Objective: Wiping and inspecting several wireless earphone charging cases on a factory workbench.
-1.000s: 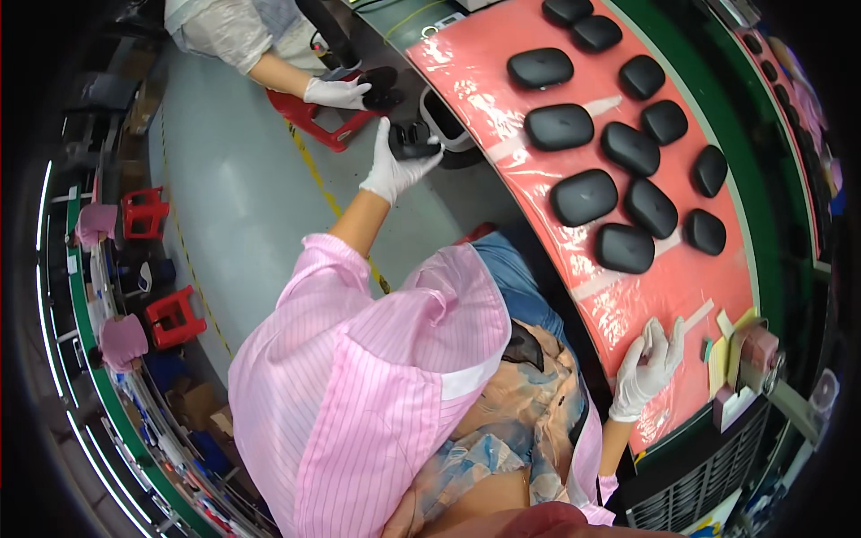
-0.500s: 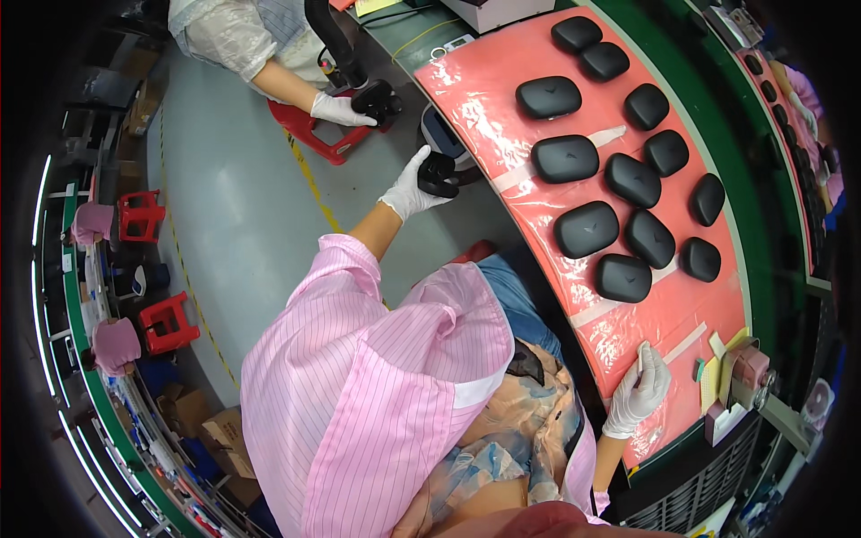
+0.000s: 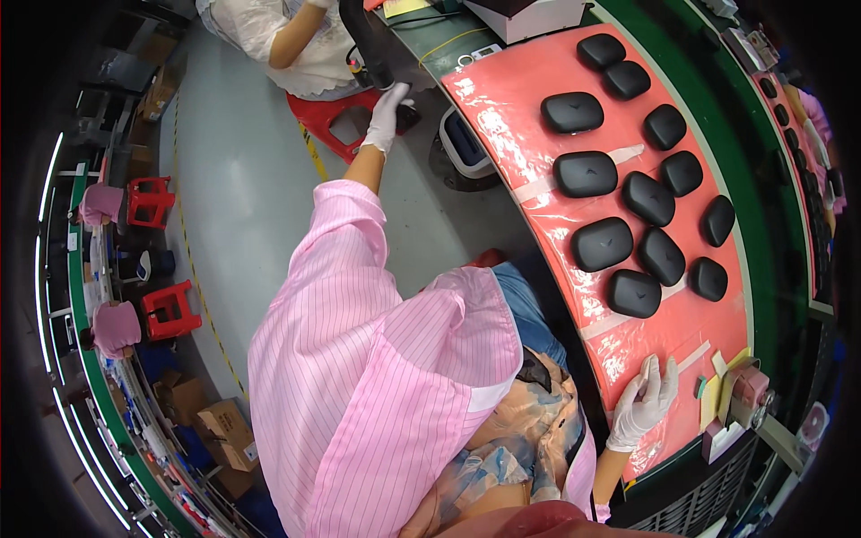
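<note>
My left hand (image 3: 386,121), in a white glove, is stretched out past the table's edge, over a red stool (image 3: 334,125). A dark, rounded black piece (image 3: 409,117) shows at its far side, mostly hidden by the glove, and the fingers curl around it. My right hand (image 3: 644,408), also gloved, lies on the pink-red mat (image 3: 619,354) at the near end with its fingers apart. Beyond it, several rounded black cases (image 3: 585,174) lie spread over the mat, some touching each other.
A co-worker's sleeve and arm (image 3: 291,40) are at the upper left, beside a black hose (image 3: 363,45). A white-and-blue bin (image 3: 465,143) stands by the table. Clamp and yellow pads (image 3: 717,394) sit at the mat's near right corner, with a green conveyor (image 3: 762,224) along the far side.
My left hand has moved up and away with its black piece, toward the co-worker's place. The co-worker's gloved hand has drawn back upward. My right hand's fingers have spread.
</note>
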`<state>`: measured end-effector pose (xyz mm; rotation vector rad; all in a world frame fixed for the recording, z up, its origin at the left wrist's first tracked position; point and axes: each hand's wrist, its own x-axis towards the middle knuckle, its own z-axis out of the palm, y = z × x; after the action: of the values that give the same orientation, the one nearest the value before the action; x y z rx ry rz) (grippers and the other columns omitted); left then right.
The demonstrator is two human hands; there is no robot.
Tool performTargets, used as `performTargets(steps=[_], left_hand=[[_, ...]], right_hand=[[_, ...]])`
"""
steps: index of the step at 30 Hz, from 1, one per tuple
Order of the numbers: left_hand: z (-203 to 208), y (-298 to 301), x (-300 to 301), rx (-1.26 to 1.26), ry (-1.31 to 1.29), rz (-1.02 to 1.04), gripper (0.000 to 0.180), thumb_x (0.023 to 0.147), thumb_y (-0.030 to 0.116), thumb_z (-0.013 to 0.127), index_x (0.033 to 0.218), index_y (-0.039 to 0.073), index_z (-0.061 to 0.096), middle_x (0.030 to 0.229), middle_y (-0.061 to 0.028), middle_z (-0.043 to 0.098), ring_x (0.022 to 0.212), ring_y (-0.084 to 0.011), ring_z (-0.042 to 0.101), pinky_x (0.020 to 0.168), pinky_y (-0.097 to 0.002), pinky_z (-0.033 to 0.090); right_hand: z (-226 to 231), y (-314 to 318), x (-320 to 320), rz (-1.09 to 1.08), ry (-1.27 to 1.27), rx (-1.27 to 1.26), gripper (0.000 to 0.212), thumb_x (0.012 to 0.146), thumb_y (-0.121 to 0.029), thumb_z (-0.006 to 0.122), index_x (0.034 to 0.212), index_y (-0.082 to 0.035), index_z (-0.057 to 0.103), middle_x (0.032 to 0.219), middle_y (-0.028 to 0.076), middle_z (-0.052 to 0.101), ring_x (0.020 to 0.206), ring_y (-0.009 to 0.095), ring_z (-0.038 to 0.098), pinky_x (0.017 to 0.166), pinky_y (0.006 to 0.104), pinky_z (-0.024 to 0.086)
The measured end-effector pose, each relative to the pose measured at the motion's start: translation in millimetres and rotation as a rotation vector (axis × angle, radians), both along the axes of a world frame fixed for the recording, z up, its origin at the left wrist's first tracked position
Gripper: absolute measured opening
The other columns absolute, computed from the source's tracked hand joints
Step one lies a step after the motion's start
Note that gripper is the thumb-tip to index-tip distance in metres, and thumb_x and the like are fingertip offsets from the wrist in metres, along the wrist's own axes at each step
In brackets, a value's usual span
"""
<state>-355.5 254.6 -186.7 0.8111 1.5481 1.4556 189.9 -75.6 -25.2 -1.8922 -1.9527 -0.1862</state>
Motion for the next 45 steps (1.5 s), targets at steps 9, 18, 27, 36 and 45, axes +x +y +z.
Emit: performTargets(steps=[9, 18, 27, 36, 45], left_hand=[[-32.3, 49.2, -48.3, 0.247, -0.009, 0.526, 0.040, 0.096, 0.045, 0.044, 0.112, 0.011, 0.060, 0.102, -0.0059, 0.062, 0.096, -0.0256, 0.056, 0.088, -0.0412, 0.045], [29.6, -110.4, 112.7, 0.286, -0.575, 0.237, 0.060, 0.090, 0.057, 0.050, 0.122, 0.006, 0.056, 0.107, -0.0170, 0.066, 0.096, -0.0313, 0.064, 0.089, -0.0438, 0.051], [208.5, -183.0, 272.1, 0.325, -0.576, -0.928, 0.094, 0.079, 0.066, 0.060, 0.136, -0.007, 0.041, 0.122, -0.0237, 0.059, 0.112, -0.0306, 0.061, 0.096, -0.0398, 0.051], [210.7, -186.8, 328.1, 0.144, -0.812, -1.143, 0.088, 0.082, 0.061, 0.060, 0.137, -0.005, 0.041, 0.124, -0.0214, 0.057, 0.115, -0.0302, 0.058, 0.097, -0.0384, 0.051], [215.9, -195.0, 340.2, 0.133, -0.633, -1.235, 0.091, 0.079, 0.064, 0.062, 0.133, -0.008, 0.046, 0.118, -0.0214, 0.062, 0.106, -0.0238, 0.063, 0.090, -0.0343, 0.053]], right_hand=[[14.2, 11.6, 3.3, 0.135, 0.036, -0.065, 0.027, 0.084, 0.003, 0.062, 0.111, -0.001, 0.067, 0.091, 0.013, 0.065, 0.084, 0.029, 0.060, 0.077, 0.0390, 0.047], [6.9, -18.2, -9.7, -0.064, 0.368, -0.052, 0.023, 0.087, 0.000, 0.063, 0.109, -0.002, 0.069, 0.092, 0.009, 0.065, 0.088, 0.022, 0.058, 0.079, 0.0337, 0.047], [73.0, 60.9, -49.8, 0.340, 0.565, 0.106, 0.023, 0.081, 0.001, 0.067, 0.104, -0.003, 0.070, 0.095, 0.008, 0.066, 0.087, 0.021, 0.060, 0.078, 0.0313, 0.047], [88.2, 47.9, -21.6, 0.339, 0.410, 0.093, 0.021, 0.074, 0.000, 0.073, 0.095, -0.005, 0.072, 0.080, 0.005, 0.063, 0.072, 0.021, 0.058, 0.064, 0.0327, 0.046], [83.1, 42.9, -26.1, 0.323, 0.228, 0.113, 0.024, 0.070, -0.006, 0.076, 0.093, -0.009, 0.072, 0.079, 0.005, 0.060, 0.073, 0.024, 0.058, 0.065, 0.0340, 0.044]])
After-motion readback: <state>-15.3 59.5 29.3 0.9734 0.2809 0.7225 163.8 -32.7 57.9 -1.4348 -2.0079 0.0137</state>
